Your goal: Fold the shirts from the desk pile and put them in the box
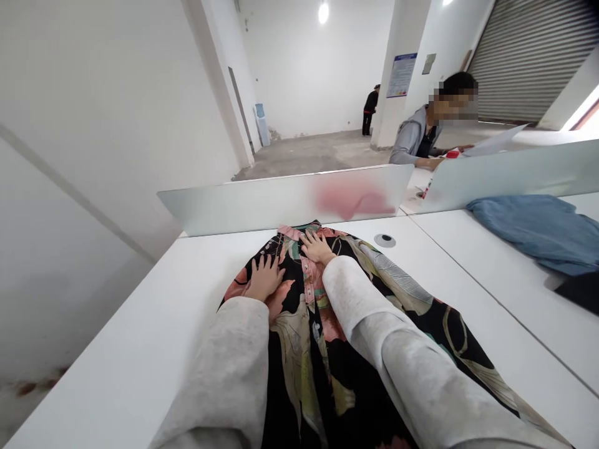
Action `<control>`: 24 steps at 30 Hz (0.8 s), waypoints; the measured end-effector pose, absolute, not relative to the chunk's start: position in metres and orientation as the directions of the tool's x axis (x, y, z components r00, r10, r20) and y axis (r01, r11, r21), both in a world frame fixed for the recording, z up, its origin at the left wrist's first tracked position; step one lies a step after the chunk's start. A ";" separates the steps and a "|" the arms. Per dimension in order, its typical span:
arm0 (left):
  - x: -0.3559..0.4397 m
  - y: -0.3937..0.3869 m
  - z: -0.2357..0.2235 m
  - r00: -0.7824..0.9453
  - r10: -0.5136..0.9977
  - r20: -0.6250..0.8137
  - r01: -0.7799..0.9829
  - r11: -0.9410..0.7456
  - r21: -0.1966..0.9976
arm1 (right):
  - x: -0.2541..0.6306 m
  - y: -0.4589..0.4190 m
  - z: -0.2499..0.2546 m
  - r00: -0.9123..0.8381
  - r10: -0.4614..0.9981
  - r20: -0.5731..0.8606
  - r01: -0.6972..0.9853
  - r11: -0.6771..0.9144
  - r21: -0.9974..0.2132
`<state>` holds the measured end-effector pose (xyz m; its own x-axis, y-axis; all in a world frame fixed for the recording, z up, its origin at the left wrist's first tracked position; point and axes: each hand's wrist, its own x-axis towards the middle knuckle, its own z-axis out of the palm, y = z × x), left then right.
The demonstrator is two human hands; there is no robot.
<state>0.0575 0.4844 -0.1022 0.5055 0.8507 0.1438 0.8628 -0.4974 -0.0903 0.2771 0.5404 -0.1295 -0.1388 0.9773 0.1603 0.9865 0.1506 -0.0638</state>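
Observation:
A black floral garment (pixel 299 349) with pink, green and beige patterns lies spread on the white table. It has a pleated pink collar trim (pixel 289 232) and a buttoned pink placket (pixel 309 282) down its front. My left hand (pixel 266 279) rests on the upper left part of the cloth, fingers spread. Near the collar, my right hand (pixel 317 247) lies flat on the fabric with its fingers stretched out. Neither hand holds anything. My grey sleeves cover parts of the garment, and its lower end runs out of the picture.
A frosted divider (pixel 243 202) borders the far edge of the white table (pixel 163 293); a blurred red shape shows behind it. Blue folded cloth (pixel 533 227) lies at right, near a cable grommet (pixel 385 240). A person (pixel 412 137) sits beyond the divider; another stands farther back.

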 end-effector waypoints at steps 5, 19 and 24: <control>-0.004 0.362 -0.042 0.414 0.905 0.095 0.908 -0.404 -0.112 | 0.273 0.505 -0.108 -0.178 0.919 0.352 0.974 0.216 -0.071; -0.110 0.150 -0.104 0.036 0.993 -0.115 0.995 -0.046 -0.084 | 0.227 0.387 -0.076 -0.403 0.901 0.159 0.906 0.417 -0.070; -0.149 0.169 -0.098 -0.098 0.980 -0.171 0.995 0.092 -0.046 | 0.205 0.328 -0.116 -0.391 0.914 0.113 0.917 0.397 -0.045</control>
<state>-0.1492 0.1685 -0.0984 -0.0984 0.9803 -0.1714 0.9947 0.0919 -0.0457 0.2051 0.3280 -0.1157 -0.3906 0.9136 0.1127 0.9165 0.3974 -0.0448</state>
